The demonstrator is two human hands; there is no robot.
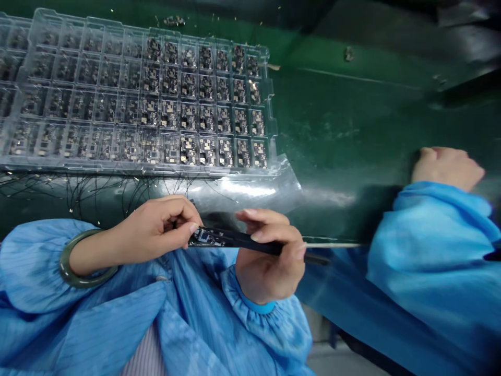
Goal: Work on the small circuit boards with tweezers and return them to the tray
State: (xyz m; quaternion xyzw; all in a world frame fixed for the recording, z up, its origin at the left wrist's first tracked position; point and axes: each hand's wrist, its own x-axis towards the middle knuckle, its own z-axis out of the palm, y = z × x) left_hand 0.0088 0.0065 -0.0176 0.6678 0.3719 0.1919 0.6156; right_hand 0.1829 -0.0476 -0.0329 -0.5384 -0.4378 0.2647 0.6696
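My left hand [168, 224] pinches a small dark circuit board [207, 237] between thumb and fingers, just above the table's front edge. In my right hand [274, 250] is a slim black stick-like tool [250, 241], possibly tweezers, gripped between thumb and fingers. Its front end reaches left to the board; whether it touches is hard to make out. The back end sticks out to the right past my hand. Behind my hands, clear plastic trays [273, 125] hold many similar boards in their compartments.
Thin black wires [129, 190] with tiny ends lie along the trays' near side. A clear plastic sheet [287, 175] shows by the tray corner. At right, a co-worker's hand [448, 167] and blue sleeve [434, 230] rest on the green table [332, 130].
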